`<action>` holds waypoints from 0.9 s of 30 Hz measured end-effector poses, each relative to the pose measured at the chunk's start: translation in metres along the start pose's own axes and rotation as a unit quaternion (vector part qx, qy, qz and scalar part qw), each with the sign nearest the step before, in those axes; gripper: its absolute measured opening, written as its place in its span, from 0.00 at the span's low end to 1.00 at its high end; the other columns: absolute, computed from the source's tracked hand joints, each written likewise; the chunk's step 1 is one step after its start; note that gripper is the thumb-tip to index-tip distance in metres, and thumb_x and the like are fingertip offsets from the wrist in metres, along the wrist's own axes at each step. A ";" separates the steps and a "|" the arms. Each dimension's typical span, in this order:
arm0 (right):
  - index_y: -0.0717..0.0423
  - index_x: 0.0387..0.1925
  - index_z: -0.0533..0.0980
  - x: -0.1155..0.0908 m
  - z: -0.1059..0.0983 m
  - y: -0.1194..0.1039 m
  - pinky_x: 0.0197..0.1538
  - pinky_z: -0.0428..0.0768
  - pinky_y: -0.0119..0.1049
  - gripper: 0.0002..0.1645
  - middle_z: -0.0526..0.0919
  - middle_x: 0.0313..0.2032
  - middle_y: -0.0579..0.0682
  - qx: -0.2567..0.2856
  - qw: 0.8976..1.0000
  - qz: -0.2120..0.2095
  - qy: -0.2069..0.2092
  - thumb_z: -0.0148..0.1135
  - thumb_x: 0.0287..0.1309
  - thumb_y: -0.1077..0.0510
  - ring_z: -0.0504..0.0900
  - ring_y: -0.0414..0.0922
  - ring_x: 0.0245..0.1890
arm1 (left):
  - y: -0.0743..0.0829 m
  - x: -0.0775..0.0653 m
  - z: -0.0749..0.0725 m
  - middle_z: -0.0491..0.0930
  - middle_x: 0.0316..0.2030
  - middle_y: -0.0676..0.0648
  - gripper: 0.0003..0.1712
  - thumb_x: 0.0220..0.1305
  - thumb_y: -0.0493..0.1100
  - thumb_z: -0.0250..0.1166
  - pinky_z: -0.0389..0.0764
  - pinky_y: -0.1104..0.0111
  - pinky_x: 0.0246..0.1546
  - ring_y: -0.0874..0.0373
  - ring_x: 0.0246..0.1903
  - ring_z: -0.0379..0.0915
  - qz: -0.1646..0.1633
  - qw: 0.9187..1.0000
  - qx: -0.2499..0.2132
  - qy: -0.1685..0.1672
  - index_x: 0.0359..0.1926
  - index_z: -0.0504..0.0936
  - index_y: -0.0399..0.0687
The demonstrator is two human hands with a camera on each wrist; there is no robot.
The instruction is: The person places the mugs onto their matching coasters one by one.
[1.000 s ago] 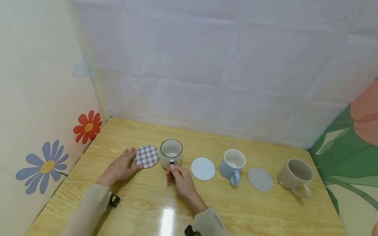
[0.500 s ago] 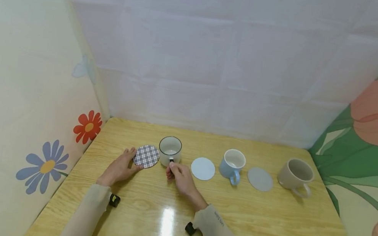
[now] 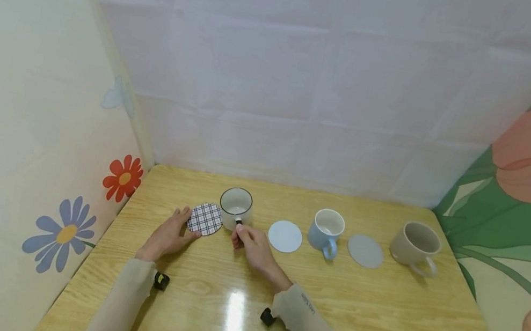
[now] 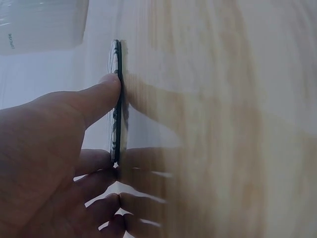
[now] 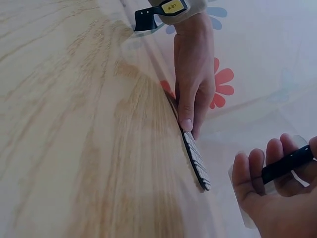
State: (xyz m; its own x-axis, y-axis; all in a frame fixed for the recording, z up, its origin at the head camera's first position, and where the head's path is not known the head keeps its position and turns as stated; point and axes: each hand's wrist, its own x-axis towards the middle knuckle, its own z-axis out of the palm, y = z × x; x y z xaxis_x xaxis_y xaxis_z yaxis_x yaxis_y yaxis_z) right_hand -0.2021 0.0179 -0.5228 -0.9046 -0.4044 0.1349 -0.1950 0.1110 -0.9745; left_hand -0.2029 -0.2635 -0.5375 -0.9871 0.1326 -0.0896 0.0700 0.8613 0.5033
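Note:
My left hand (image 3: 168,236) lies at the near left of a round plaid coaster (image 3: 205,219). Its thumb and straight fingers touch the coaster's rim; the left wrist view shows the coaster (image 4: 116,104) edge-on. My right hand (image 3: 257,248) grips the dark-tipped handle of a white mug (image 3: 235,208) with a black rim. In the left wrist view the mug (image 4: 44,25) hangs just off the tabletop, upright. From the head it covers the coaster's right edge. The right wrist view has the fingers (image 5: 287,183) curled about the black handle part.
To the right along the wooden table (image 3: 376,317) lie a pale blue coaster (image 3: 285,236) and a grey coaster (image 3: 365,251). A light blue mug (image 3: 326,230) stands between them. At the right end is a beige mug (image 3: 414,245). Fabric walls surround the table's far side and ends.
The white mug has moved slightly left and away from the person, now overlapping the plaid coaster's right edge from the head. The right hand moves with it; the left stays put.

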 end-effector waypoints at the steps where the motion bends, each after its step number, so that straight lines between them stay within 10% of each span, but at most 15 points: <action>1: 0.73 0.39 0.81 0.000 0.000 -0.001 0.43 0.91 0.42 0.28 0.85 0.35 0.61 0.001 1.000 0.000 0.001 0.46 0.85 0.53 0.82 0.39 0.32 | 0.000 0.000 0.000 0.49 0.83 0.31 0.48 0.78 0.55 0.65 0.50 0.35 0.81 0.27 0.82 0.40 0.000 1.000 0.000 0.001 0.82 0.54 0.31; 17: 0.77 0.42 0.79 0.003 0.006 -0.012 0.44 0.91 0.45 0.28 0.84 0.38 0.67 0.014 1.000 -0.006 -0.019 0.45 0.85 0.54 0.81 0.40 0.33 | 0.002 0.000 0.001 0.46 0.83 0.31 0.48 0.79 0.55 0.63 0.46 0.36 0.82 0.28 0.83 0.37 -0.004 1.000 -0.017 -0.004 0.82 0.53 0.30; 27: 0.78 0.41 0.78 0.007 0.011 -0.009 0.40 0.87 0.31 0.28 0.84 0.37 0.65 0.016 0.999 -0.020 -0.024 0.45 0.85 0.55 0.81 0.39 0.32 | -0.003 0.001 0.006 0.46 0.84 0.31 0.48 0.79 0.55 0.63 0.45 0.34 0.81 0.27 0.83 0.36 -0.001 1.000 -0.022 0.003 0.82 0.52 0.31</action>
State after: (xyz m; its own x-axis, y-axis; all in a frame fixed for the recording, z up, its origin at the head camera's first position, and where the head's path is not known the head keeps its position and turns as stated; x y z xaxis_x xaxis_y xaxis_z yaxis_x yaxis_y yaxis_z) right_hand -0.2027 0.0040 -0.5149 -0.8774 -0.4504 0.1654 -0.2170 0.0649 -0.9740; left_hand -0.2032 -0.2630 -0.5439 -0.9880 0.1284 -0.0858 0.0622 0.8395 0.5398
